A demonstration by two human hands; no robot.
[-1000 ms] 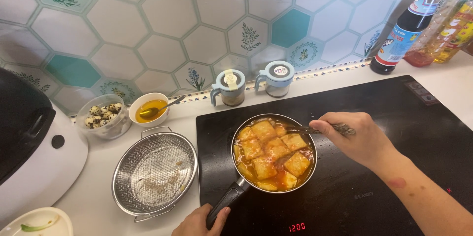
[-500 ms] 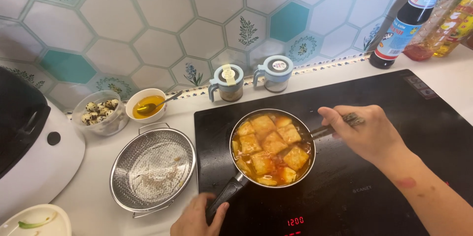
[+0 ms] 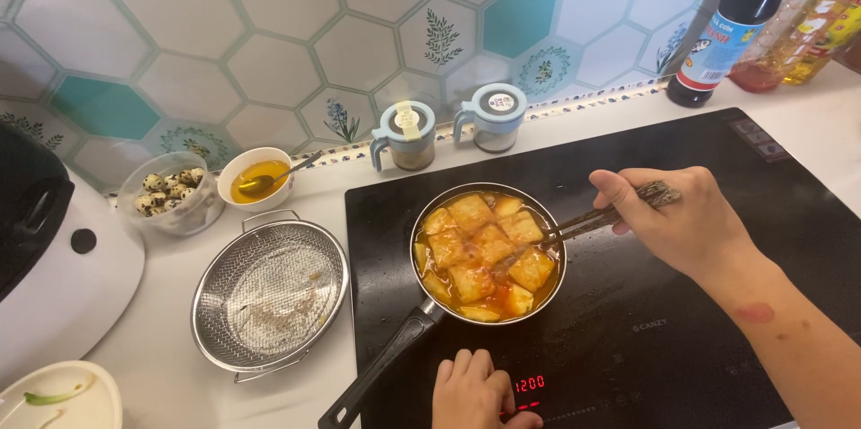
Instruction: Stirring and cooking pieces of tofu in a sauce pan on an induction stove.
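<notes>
A small frying pan (image 3: 421, 241) sits on the black induction hob (image 3: 682, 303), filled with several yellow tofu squares (image 3: 484, 254) in orange-red sauce. My right hand (image 3: 682, 223) holds dark chopsticks (image 3: 587, 223) whose tips reach into the pan at its right rim. My left hand (image 3: 475, 393) rests at the hob's front edge, fingers curled down on the touch panel next to the red display (image 3: 529, 383). The pan's black handle (image 3: 377, 371) points toward the lower left, just left of that hand.
A metal mesh strainer (image 3: 269, 294) lies left of the hob. Behind it stand a bowl of speckled quail eggs (image 3: 170, 191), a small bowl of yellow oil with a spoon (image 3: 256, 180), and two lidded condiment jars (image 3: 448, 129). Bottles (image 3: 726, 26) stand back right; a white appliance (image 3: 54, 259) sits at far left.
My left hand has moved from the pan handle to the hob's control panel by the red display. My right hand stays at the pan with the chopsticks.
</notes>
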